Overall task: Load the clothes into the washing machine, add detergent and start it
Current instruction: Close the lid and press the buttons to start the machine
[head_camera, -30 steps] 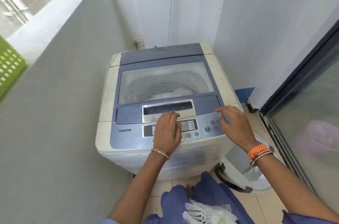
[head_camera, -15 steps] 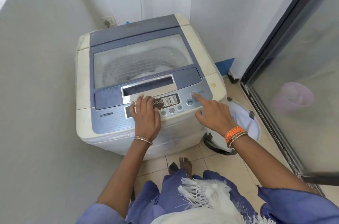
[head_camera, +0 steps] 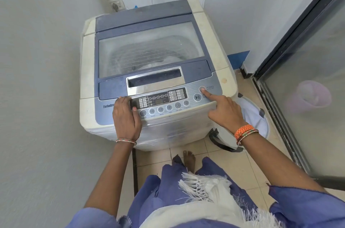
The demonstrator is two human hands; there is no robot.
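A white and blue top-loading washing machine (head_camera: 89, 63) stands in the corner, its clear lid (head_camera: 149, 48) down. Pale clothes (head_camera: 160, 62) show dimly through the lid inside the drum. My right hand (head_camera: 224, 112) has its forefinger stretched out, the tip touching the round power button (head_camera: 202, 89) at the right end of the control panel (head_camera: 162, 97); the other fingers are curled. My left hand (head_camera: 126, 115) lies flat on the panel's left part, fingers together, holding nothing.
A grey wall runs close along the left. A dark-framed glass door (head_camera: 308, 78) stands at the right, with a pale purple bucket (head_camera: 309, 95) behind it. A white laundry bag (head_camera: 255, 115) lies on the tiled floor right of the machine. A wall socket (head_camera: 116, 4) sits behind it.
My right hand slid to the panel's right end and its forefinger reached the power button. My left hand slipped down and left on the panel. The view tilted down.
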